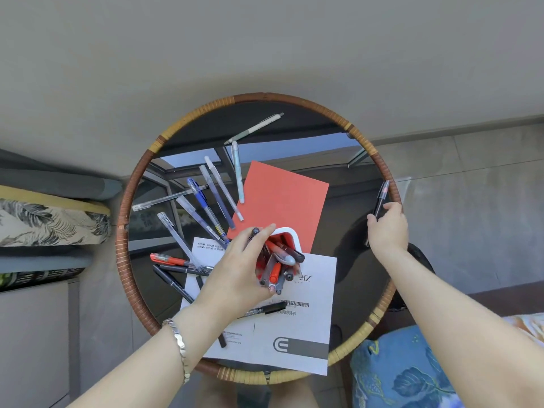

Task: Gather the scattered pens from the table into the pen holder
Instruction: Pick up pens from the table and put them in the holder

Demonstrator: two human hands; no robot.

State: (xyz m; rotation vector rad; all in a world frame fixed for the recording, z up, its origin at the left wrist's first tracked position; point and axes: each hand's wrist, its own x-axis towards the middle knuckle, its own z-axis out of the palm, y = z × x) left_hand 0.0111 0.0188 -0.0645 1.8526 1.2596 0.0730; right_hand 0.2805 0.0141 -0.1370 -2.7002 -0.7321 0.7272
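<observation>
A white pen holder (291,234) with a red inside stands mid-table and holds several pens. My left hand (238,269) is over its left rim, fingers closed on a dark pen (255,232) whose lower end is in the holder. My right hand (387,228) grips a black pen (381,198) at the table's right rim. Several pens lie scattered to the left: a blue one (203,201), clear ones (176,237), a red one (170,259), black ones (172,282). Two more pens (254,128) lie at the far side. A black marker (272,308) rests on the paper.
The round glass table has a woven rattan rim (123,231). A red card (282,198) lies behind the holder and a white printed sheet (291,334) in front. Cushions (50,225) sit to the left, a blue patterned cushion (412,375) at lower right.
</observation>
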